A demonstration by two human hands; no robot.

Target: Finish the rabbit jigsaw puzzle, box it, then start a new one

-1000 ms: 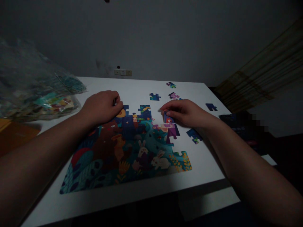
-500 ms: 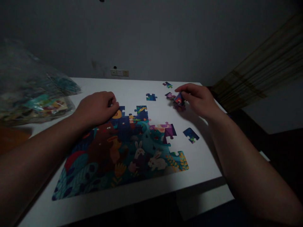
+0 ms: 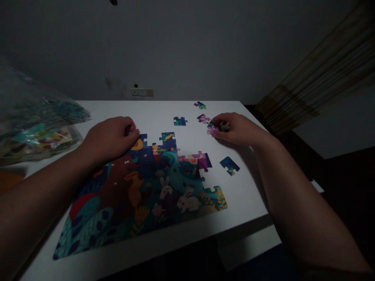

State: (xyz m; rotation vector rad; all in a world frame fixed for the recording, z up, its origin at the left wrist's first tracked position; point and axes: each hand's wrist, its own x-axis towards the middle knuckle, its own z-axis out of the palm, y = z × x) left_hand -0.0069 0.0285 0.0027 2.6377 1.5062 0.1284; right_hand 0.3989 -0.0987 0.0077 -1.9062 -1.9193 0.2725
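Observation:
A partly assembled jigsaw puzzle with rabbits and a brown bear lies on the white table. My left hand rests loosely curled at its upper left edge, with nothing visible in it. My right hand pinches a dark puzzle piece, seen almost edge-on and partly covered by the fingers. Just under these fingertips lies a pink puzzle piece; another pink-and-purple piece lies to its upper left. A dark blue corner piece lies below my right hand.
A blue piece and a multicoloured piece lie toward the back of the table. On the left stands a clear plastic bag with puzzle pieces inside. Behind are a wall with sockets and a curtain at right.
My right hand has lowered toward the table, and the piece in it has turned from showing its coloured face to nearly edge-on. The view has shifted slightly; my left hand stays on the puzzle.

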